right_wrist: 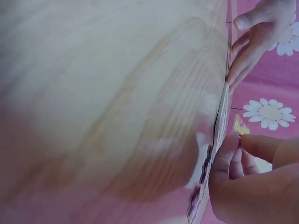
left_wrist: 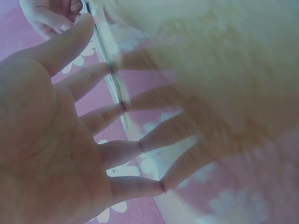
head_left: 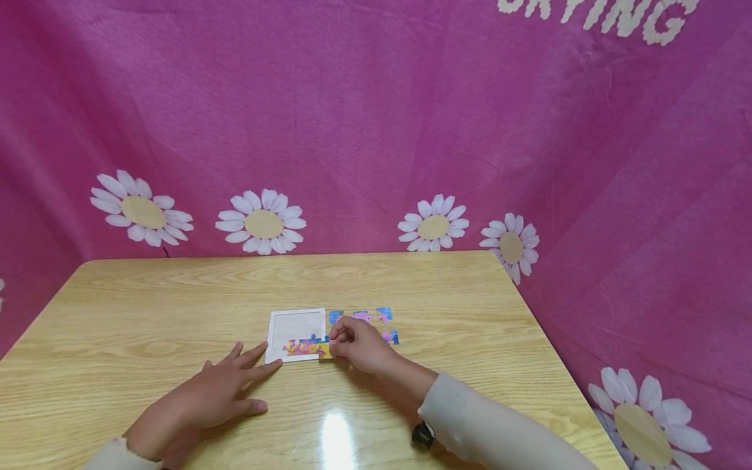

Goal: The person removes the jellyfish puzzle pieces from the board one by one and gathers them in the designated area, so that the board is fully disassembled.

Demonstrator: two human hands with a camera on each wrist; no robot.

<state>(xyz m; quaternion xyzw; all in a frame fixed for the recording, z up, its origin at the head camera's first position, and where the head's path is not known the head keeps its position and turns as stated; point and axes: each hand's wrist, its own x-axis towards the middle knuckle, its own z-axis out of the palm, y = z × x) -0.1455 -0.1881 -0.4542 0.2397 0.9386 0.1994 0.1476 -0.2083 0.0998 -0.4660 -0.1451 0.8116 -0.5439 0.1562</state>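
A white-rimmed jigsaw tray lies on the table, with joined pink, yellow and blue pieces along its near part. My right hand pinches a yellow jigsaw piece between thumb and fingers at the tray's right side; in the right wrist view the piece stands tilted up from the fingertips. My left hand is spread flat with straight fingers, its fingertips at the tray's left edge and near corner. The left wrist view shows the palm and fingertips touching the tabletop.
Loose blue and pink jigsaw pieces lie right of the tray, some partly behind my right hand. The glossy wood-grain table reaches back to a pink cloth with daisies. A dark object shows under the right wrist.
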